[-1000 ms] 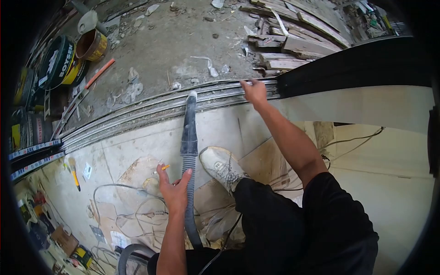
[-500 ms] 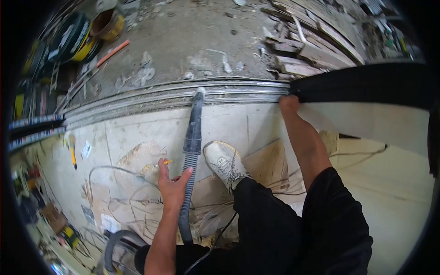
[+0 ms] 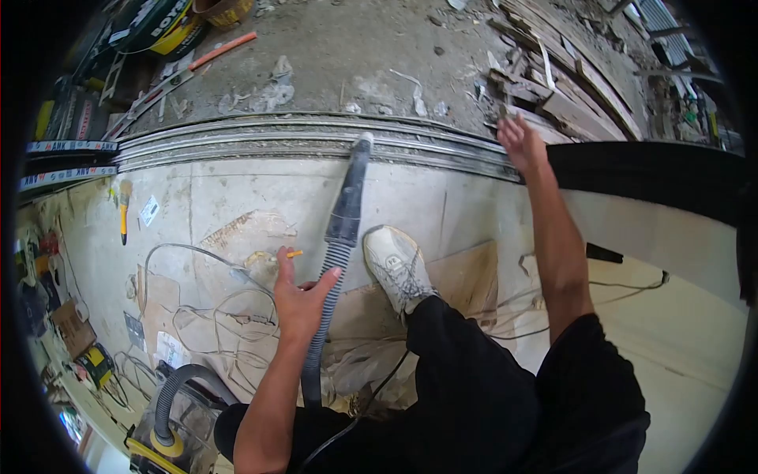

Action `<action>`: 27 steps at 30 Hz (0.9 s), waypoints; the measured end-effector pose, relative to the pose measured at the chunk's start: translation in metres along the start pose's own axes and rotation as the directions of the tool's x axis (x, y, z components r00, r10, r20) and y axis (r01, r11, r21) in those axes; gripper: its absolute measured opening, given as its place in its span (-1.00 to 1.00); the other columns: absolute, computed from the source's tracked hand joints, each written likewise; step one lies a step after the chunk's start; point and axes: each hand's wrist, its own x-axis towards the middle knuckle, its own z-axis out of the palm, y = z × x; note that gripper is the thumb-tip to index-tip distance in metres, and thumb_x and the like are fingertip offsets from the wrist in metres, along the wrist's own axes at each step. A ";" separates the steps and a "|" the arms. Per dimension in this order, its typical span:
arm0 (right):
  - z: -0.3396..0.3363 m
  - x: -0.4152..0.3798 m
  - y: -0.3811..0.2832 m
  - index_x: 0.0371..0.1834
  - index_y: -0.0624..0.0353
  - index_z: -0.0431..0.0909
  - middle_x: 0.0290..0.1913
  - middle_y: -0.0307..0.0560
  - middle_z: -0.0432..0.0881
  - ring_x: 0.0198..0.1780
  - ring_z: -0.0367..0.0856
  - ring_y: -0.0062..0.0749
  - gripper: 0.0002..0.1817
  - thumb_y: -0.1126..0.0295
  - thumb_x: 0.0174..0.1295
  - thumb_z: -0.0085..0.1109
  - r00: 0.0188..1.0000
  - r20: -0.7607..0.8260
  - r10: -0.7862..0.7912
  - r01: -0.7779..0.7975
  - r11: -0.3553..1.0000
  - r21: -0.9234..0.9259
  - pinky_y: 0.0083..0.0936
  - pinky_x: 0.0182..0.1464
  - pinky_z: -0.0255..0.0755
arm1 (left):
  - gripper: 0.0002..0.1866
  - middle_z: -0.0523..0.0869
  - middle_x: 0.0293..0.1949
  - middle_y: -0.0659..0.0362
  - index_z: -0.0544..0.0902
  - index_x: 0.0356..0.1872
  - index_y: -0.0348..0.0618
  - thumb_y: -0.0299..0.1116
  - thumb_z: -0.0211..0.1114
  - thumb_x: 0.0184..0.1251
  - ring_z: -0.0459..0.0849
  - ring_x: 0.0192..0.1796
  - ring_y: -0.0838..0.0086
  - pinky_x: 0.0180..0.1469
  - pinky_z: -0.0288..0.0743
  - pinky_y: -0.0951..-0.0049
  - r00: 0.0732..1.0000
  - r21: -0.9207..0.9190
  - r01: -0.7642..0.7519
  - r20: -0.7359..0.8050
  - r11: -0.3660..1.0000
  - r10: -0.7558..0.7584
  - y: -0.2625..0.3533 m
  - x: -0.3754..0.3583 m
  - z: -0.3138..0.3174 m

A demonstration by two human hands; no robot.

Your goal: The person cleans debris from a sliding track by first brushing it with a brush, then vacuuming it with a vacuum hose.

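The right hand has left the panel, its spread fingers now free, while the left hand holds a cigarette beside the hose, whose nozzle meets the tracks along the floor's far edge.

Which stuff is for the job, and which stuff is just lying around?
For the job, it seems:
dark nozzle, tip at the metal tracks
ribbed hose, by the left hand

Just lying about, I think:
yellow-handled brush
orange stick
wood pile
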 end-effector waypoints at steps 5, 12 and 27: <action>-0.004 -0.015 -0.029 0.14 0.30 0.51 -0.22 0.02 0.70 -0.35 0.68 -0.27 -0.59 0.30 0.33 0.29 0.941 -0.207 -0.269 0.103 0.807 -0.582 -0.41 -0.32 0.57 | 0.10 0.22 0.54 -0.21 -0.03 0.56 -0.51 -0.36 0.59 0.19 0.58 0.20 0.43 0.10 0.53 0.46 0.999 -0.013 -0.042 -0.012 0.999 0.042 -0.013 0.003 -0.002; -0.127 0.008 0.081 -0.37 0.30 0.70 -0.51 0.05 0.71 -0.60 0.68 -0.25 -0.72 0.27 0.26 0.20 0.855 -0.251 -0.454 -0.254 0.055 -0.966 -0.32 -0.40 0.59 | 0.05 0.48 0.36 -0.06 0.12 0.51 -0.52 -0.27 0.61 0.15 0.62 0.10 0.47 -0.01 0.57 0.49 0.998 -0.073 -0.068 -0.011 0.995 0.068 -0.010 -0.005 0.003; 0.068 -0.071 0.063 -0.06 0.26 0.74 -0.20 0.13 0.77 -0.38 0.70 -0.36 -0.53 0.01 0.29 0.35 0.913 -0.354 -0.204 0.044 0.910 -0.412 -0.36 -0.14 0.62 | 0.06 0.55 0.23 -0.08 0.10 0.51 -0.52 -0.31 0.62 0.13 0.65 -0.09 0.52 -0.13 0.58 0.55 0.998 -0.017 -0.068 -0.008 0.998 0.068 -0.007 -0.005 0.008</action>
